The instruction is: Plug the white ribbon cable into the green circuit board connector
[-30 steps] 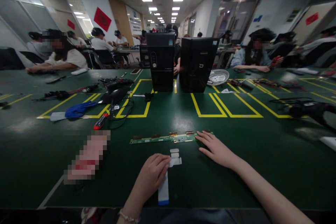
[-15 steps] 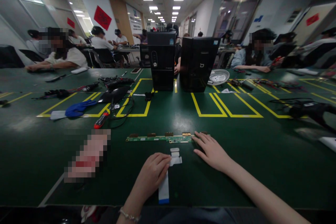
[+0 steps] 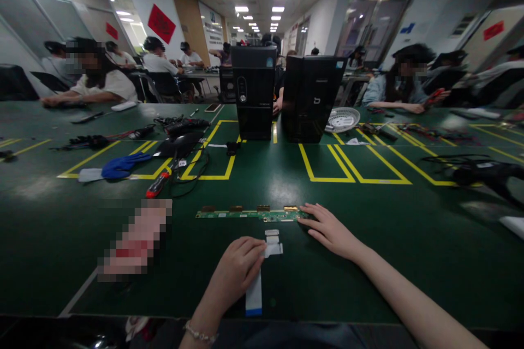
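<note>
A long, narrow green circuit board with copper-coloured tabs along its far edge lies crosswise on the table. My right hand rests over its right end, fingers apart and the fingertips on or close to the board, covering that end. Nearer to me, a white ribbon cable with a blue end runs under my left hand. The left fingers are closed on the folded part of this cable. Its connector end sticks out past the fingertips, just in front of the board. Where the cable passes under the palm, it is hidden.
Two black computer cases stand upright further back. On the left lie a red-and-black screwdriver, a blue glove and a cluster of black cables. A white round basket sits behind. Other people sit at the far tables.
My right hand has shifted slightly, its fingers now at the board's right end at a somewhat different angle. The left hand and the ribbon cable have hardly moved.
</note>
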